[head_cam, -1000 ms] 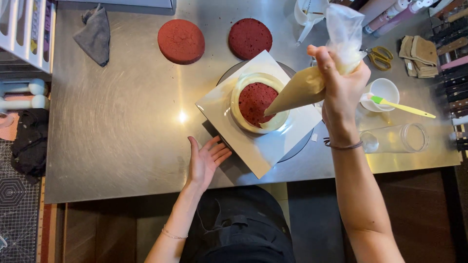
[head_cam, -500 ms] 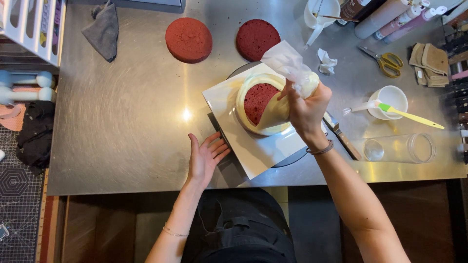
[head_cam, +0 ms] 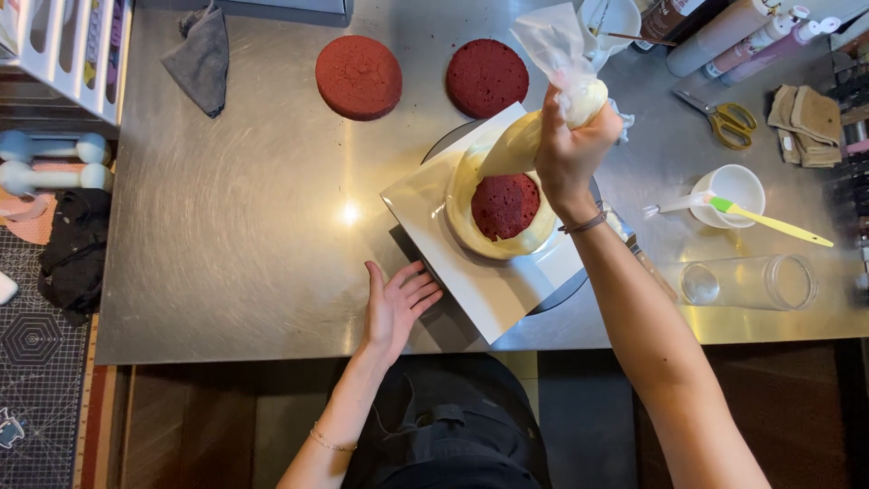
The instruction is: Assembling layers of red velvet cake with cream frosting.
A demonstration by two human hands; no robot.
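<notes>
Now your right hand is closed around the piping bag, which has swung back over the far rim of the red cake layer on its white board near the desk's front edge, extending the cream ring. Your left hand rests open beside the board's corner.

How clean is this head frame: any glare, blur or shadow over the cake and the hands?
Head view: sharp overall; a small bright glare spot on the steel table left of the white board; the right hand and piping bag cover part of the cake; left hand clear; floor dim.
</notes>
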